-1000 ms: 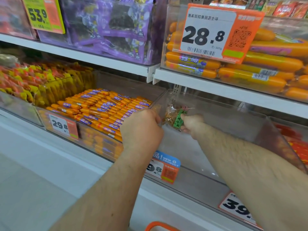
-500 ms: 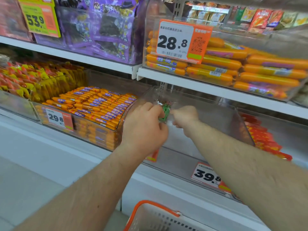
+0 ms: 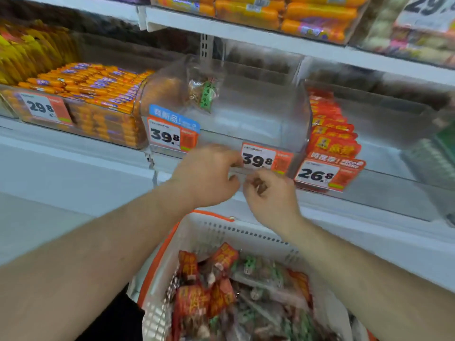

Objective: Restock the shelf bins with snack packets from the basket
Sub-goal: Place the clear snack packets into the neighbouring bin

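Shelf (image 3: 270, 43), clear bin (image 3: 258, 114) holding one packet (image 3: 203, 93), basket (image 3: 216, 232) full

You have price tags (image 3: 259, 160) reading 39.8 and 26.8 (image 3: 317, 175) clipped along the white shelf edge (image 3: 73, 143).

Both bare forearms reach forward and upward from the lower corners of the view, converging toward the middle. The left hand (image 3: 206, 175) is seen from the back, wrist straight, its fingers curled inward toward the right. The right hand (image 3: 268, 193) sits just beside it and a little lower, also back-up, fingers bent with the fingertips (image 3: 258, 184) drawn together near the thumb. Motion blur hides whether either hand pinches anything.
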`<move>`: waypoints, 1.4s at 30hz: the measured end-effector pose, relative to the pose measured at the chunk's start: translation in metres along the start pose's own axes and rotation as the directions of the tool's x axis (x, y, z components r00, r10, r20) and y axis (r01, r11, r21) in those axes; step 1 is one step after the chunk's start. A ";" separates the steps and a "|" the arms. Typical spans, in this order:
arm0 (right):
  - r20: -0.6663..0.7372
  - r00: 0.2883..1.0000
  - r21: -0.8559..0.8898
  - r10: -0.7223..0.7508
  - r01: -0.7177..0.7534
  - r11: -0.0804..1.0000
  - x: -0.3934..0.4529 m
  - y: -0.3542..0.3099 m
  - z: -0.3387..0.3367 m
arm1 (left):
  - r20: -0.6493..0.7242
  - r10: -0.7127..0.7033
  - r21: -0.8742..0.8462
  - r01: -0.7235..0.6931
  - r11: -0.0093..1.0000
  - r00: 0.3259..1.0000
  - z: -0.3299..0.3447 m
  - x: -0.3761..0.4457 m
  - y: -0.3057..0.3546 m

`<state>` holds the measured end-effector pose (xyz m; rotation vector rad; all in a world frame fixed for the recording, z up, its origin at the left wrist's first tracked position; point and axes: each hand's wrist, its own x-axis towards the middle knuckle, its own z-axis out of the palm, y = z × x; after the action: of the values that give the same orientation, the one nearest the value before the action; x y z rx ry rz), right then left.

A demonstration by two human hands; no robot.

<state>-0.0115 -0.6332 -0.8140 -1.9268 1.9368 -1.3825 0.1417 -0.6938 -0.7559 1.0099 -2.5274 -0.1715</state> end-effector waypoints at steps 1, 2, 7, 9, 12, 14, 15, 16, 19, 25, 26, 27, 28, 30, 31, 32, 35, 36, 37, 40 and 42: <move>0.064 0.998 -0.034 0.022 -0.020 0.999 -0.012 0.011 0.005 | 0.088 -0.003 0.009 0.002 1.000 0.996 0.012 -0.004 0.004; 0.138 0.989 -0.080 0.057 -0.046 0.996 -0.023 0.023 0.010 | 0.181 -0.012 0.021 0.009 1.000 0.983 0.022 -0.007 0.006; 0.611 0.694 -0.449 0.382 -0.094 0.889 -0.076 0.071 0.031 | 0.457 -0.007 0.023 -0.004 1.000 0.889 0.056 -0.016 0.016; 0.687 0.569 -0.583 0.453 0.057 0.811 -0.097 0.079 0.037 | 0.505 0.004 0.018 -0.015 1.000 0.863 0.062 -0.016 0.021; 0.705 0.478 -0.667 0.524 0.194 0.719 -0.122 0.090 0.042 | 0.520 0.011 0.002 -0.015 1.000 0.854 0.065 -0.015 0.022; 0.700 0.457 -0.693 0.549 0.248 0.677 -0.133 0.095 0.043 | 0.532 0.011 -0.004 -0.010 1.000 0.847 0.066 -0.015 0.020; 0.705 0.457 -0.693 0.543 0.278 0.666 -0.137 0.097 0.042 | 0.544 0.008 -0.002 -0.009 1.000 0.839 0.066 -0.016 0.019; 0.712 0.461 -0.686 0.529 0.300 0.662 -0.139 0.098 0.041 | 0.559 0.005 0.000 -0.006 1.000 0.829 0.067 -0.016 0.018; 0.743 0.452 -0.656 0.494 0.347 0.670 -0.139 0.098 0.032 | 0.594 -0.008 -0.007 0.015 1.000 0.805 0.068 -0.018 0.012; 0.625 0.607 -0.684 0.491 0.122 0.719 -0.095 0.068 0.009 | 0.660 -0.033 -0.034 0.073 0.997 0.750 0.064 -0.021 0.003; 0.590 0.627 -0.686 0.508 0.059 0.725 -0.083 0.061 0.004 | 0.669 -0.035 -0.039 0.082 0.996 0.742 0.064 -0.021 0.002; 0.554 0.638 -0.682 0.534 -0.019 0.731 -0.070 0.052 -0.001 | 0.674 -0.034 -0.047 0.089 0.995 0.737 0.064 -0.022 0.002; 0.517 0.639 -0.668 0.569 -0.114 0.735 -0.058 0.045 -0.006 | 0.679 -0.035 -0.059 0.102 0.993 0.734 0.064 -0.022 0.002; 0.447 0.615 -0.554 0.650 -0.380 0.741 -0.037 0.029 -0.015 | 0.689 -0.028 -0.106 0.140 0.985 0.724 0.062 -0.024 0.006; 0.427 0.585 -0.433 0.690 -0.537 0.724 -0.028 0.020 -0.019 | 0.699 -0.020 -0.132 0.156 0.979 0.715 0.060 -0.026 0.010; 0.423 0.539 -0.291 0.728 -0.680 0.672 -0.019 0.011 -0.022 | 0.713 -0.010 -0.146 0.163 0.976 0.701 0.057 -0.028 0.014; 0.488 0.415 0.051 0.768 -0.892 0.450 0.001 -0.019 -0.033 | 0.640 -0.020 -0.164 0.162 0.973 0.768 0.058 -0.034 0.025; 0.511 0.399 0.121 0.761 -0.910 0.396 0.005 -0.028 -0.037 | 0.560 -0.047 -0.171 0.170 0.970 0.828 0.060 -0.035 0.026; 0.529 0.391 0.171 0.753 -0.918 0.357 0.009 -0.037 -0.041 | 0.449 -0.071 -0.189 0.172 0.967 0.891 0.062 -0.036 0.024; 0.532 0.424 0.212 0.733 -0.905 0.369 0.014 -0.051 -0.053 | 0.219 -0.158 -0.391 0.235 0.890 0.963 0.056 -0.030 0.015; 0.444 0.494 0.203 0.747 -0.868 0.453 0.013 -0.053 -0.061 | 0.307 -0.218 -0.655 0.372 0.657 0.926 0.045 -0.027 0.006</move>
<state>-0.0120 -0.6012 -0.7385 -0.6903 1.7982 -0.9718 0.1363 -0.6730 -0.8043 1.0805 -2.0961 -1.3010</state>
